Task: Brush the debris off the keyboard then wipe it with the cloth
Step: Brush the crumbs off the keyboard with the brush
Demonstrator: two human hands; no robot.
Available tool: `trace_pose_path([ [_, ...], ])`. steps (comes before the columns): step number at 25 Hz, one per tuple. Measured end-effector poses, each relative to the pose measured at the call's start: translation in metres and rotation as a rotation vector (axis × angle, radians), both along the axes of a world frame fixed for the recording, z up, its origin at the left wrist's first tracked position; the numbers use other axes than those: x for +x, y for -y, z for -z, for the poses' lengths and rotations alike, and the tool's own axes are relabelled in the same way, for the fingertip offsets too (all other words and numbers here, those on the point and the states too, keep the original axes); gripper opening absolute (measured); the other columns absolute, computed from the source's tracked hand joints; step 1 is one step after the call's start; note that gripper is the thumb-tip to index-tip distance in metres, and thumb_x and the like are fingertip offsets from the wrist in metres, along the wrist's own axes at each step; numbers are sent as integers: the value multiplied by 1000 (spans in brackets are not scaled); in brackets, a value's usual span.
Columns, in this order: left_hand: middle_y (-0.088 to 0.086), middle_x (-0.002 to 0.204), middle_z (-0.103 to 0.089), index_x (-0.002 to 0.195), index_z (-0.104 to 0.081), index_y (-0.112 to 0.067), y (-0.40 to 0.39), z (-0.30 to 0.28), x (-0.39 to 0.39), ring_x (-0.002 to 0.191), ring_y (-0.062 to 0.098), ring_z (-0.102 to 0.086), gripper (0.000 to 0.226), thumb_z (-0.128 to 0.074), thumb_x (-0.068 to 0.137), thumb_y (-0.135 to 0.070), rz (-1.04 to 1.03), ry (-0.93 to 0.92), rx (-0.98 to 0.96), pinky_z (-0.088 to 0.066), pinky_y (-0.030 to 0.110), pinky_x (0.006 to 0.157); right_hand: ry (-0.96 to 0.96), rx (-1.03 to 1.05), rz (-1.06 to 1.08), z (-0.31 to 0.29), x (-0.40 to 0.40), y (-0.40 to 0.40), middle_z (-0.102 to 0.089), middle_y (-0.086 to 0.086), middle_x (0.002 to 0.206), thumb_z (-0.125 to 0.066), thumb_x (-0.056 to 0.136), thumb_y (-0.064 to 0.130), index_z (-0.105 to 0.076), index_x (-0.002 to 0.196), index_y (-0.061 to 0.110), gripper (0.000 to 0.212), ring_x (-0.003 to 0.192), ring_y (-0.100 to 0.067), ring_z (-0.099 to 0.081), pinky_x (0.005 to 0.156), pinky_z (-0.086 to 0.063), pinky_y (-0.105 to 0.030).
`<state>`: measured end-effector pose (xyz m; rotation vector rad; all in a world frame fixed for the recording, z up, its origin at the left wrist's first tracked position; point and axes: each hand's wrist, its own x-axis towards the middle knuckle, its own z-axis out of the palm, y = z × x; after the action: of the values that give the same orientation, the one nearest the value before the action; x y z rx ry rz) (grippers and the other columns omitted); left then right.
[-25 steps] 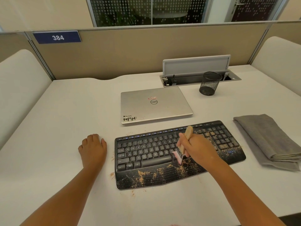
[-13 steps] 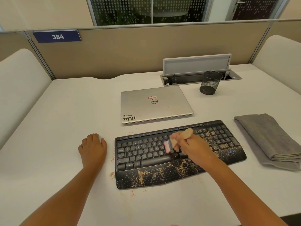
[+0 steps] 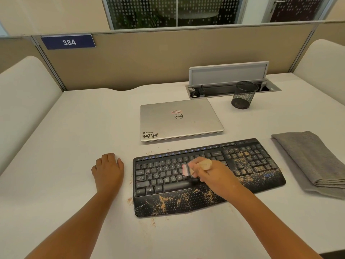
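White desk (image 3: 78, 139) fills the view. Tan partition panel (image 3: 168, 58) stands along the desk's far edge, with a blue plate marked 384 (image 3: 68, 42) near its left end. Cream padded side panels (image 3: 24, 101) flank the desk on both sides. Above the partition, glazing with a white dot pattern (image 3: 141, 12); dark beyond it, possibly foliage. Recessed cable tray with raised grey lid (image 3: 228, 73) set into the desk just before the partition, right of centre. Light even, warm.
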<state>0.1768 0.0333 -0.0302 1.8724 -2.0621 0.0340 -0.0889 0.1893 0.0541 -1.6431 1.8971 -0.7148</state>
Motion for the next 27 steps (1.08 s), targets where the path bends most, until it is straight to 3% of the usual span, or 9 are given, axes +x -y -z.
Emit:
trace_pose_path([
  [4,22,93,-60,98,-59,2,1,1,1,86,41,-55,50,-26,84,-32,8,2,2,-43,49,71,-29,18,31,-9,1,0,-70,5,68,-35,93,55,-70,88,28,45,61,-2,-62,72,-53,-26],
  [8,23,94,-61,99,-59,3,1,0,0,87,42,-56,53,-24,84,-34,9,-2,13,-43,49,72,21,5,-41,-17,5,-1,-65,24,90,-33,84,63,-64,112,36,50,79,8,-58,71,-46,-14],
  [13,24,96,-61,99,-60,4,1,1,0,88,43,-55,41,-36,84,-26,-3,-12,14,-42,50,73,-70,19,10,-22,9,1,-70,0,67,-27,81,71,-73,83,18,69,61,-12,-66,63,-52,-22],
  [16,24,98,-61,101,-59,3,2,2,0,91,43,-55,42,-35,85,-27,-5,-11,7,-42,50,74,83,46,24,-28,15,2,-72,6,71,-38,78,69,-75,83,15,65,64,-11,-66,61,-49,-18],
  [18,23,98,-61,102,-59,3,2,1,0,91,42,-54,42,-34,85,-28,-6,-12,13,-42,50,75,174,126,-22,-29,22,4,-73,4,76,-47,82,62,-74,85,23,47,64,-16,-64,59,-47,-23],
  [20,23,97,-61,101,-59,3,1,1,0,90,42,-55,42,-35,85,-27,-2,-19,13,-42,50,74,5,198,-32,-26,22,9,-71,-1,79,-46,88,59,-69,84,31,37,62,-16,-59,61,-48,-25],
  [23,23,96,-61,100,-59,3,1,2,0,89,42,-55,42,-34,85,-28,-3,-8,1,-42,50,73,-350,211,134,-30,9,14,-65,3,71,-35,93,59,-66,75,22,51,63,-10,-59,65,-51,-24],
  [25,23,96,-61,99,-59,3,1,1,1,88,42,-55,42,-35,85,-27,3,-8,8,-42,49,73,-376,147,199,-37,3,16,-64,3,68,-37,94,55,-66,73,16,54,66,-8,-64,67,-51,-22],
  [27,23,95,-61,99,-59,3,1,2,0,88,42,-55,41,-35,85,-27,-2,-5,11,-42,49,72,-178,146,119,-41,7,15,-61,7,62,-44,95,47,-70,81,10,48,51,6,-58,53,-42,-7],
])
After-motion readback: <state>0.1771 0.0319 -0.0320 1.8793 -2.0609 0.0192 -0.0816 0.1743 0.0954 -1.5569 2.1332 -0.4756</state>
